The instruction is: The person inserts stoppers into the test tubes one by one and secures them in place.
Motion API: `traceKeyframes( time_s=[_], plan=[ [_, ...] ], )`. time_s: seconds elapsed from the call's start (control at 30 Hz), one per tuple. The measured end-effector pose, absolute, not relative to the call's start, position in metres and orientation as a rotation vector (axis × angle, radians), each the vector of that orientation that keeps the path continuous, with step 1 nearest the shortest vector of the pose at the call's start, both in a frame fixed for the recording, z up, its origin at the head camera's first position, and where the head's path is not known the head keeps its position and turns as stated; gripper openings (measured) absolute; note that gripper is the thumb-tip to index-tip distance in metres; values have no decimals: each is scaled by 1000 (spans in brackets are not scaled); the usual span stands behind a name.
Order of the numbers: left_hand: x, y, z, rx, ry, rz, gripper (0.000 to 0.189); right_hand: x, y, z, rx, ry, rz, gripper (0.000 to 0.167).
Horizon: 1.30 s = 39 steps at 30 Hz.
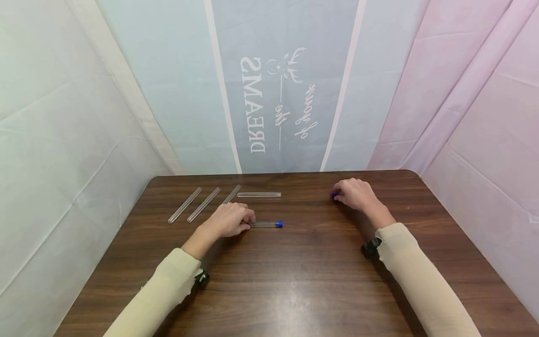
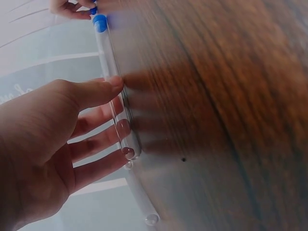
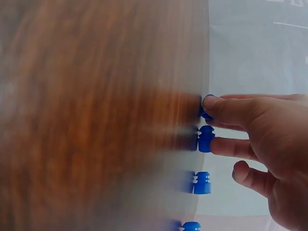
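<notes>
My left hand point(image 1: 229, 219) pinches a clear glass test tube point(image 1: 263, 224) between thumb and fingers, low over the wooden table. A blue stopper point(image 1: 279, 224) closes the tube's right end; in the left wrist view its rounded end point(image 2: 130, 153) shows by the fingertips. At the back right, my right hand point(image 1: 355, 193) pinches a small blue stopper point(image 3: 208, 108) between thumb and forefinger. Another stopper point(image 3: 206, 139) stands against a different finger of that hand. Two further stoppers point(image 3: 202, 183) appear beyond it in the right wrist view.
Two uncapped test tubes point(image 1: 184, 205) lie slanted at the table's back left. A third slanted tube point(image 1: 231, 194) is partly hidden by my left hand. One more tube point(image 1: 258, 194) lies crosswise near the back edge. Fabric walls point(image 1: 278, 161) surround the table point(image 1: 294, 271).
</notes>
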<state>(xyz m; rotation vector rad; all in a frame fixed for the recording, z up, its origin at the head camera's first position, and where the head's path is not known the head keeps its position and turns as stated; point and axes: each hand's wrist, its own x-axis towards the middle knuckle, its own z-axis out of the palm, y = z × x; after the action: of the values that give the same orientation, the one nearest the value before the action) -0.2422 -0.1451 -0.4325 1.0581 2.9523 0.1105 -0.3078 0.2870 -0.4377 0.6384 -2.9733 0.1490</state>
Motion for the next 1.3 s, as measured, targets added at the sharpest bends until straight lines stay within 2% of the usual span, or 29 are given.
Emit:
traceKeyframes(
  time_s=[0.27,1.3],
  plan=[
    [-242,-145,-434,1071,2955,111,11,-309,288,-436,600,-3031,146,18],
    [-242,-144,-431,976,2935,147,16,-305,290,-439,610,-3014,194,25]
  ],
)
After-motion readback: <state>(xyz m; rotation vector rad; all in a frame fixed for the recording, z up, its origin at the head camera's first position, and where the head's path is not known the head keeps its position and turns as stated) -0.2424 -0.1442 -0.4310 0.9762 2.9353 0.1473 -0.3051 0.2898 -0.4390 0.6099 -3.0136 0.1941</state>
